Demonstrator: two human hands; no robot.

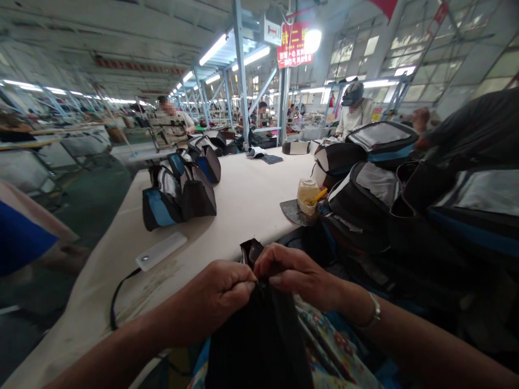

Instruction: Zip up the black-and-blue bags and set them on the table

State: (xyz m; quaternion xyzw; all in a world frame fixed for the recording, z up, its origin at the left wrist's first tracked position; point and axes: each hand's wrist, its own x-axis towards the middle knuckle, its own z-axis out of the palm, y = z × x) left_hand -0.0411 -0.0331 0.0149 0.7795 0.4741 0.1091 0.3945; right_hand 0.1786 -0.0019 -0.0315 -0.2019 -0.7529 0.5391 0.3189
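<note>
Both my hands meet at the near edge of the white table (243, 200). My left hand (219, 294) is closed, pinching the top edge of a black fabric bag piece (263, 335) that hangs down over my lap. My right hand (298, 273), with a metal bracelet on its wrist, is closed on the same black fabric from the other side, fingertips almost touching the left ones. A small dark flap (250, 251) of the piece sticks up between the hands.
A white power bank (161, 250) with a black cable lies left of my hands. Black-and-blue bags (178, 197) stand mid-table; more bags (385, 194) are piled at the right. A jar with a yellow tool (308, 197) sits near them. Other people work at the far end.
</note>
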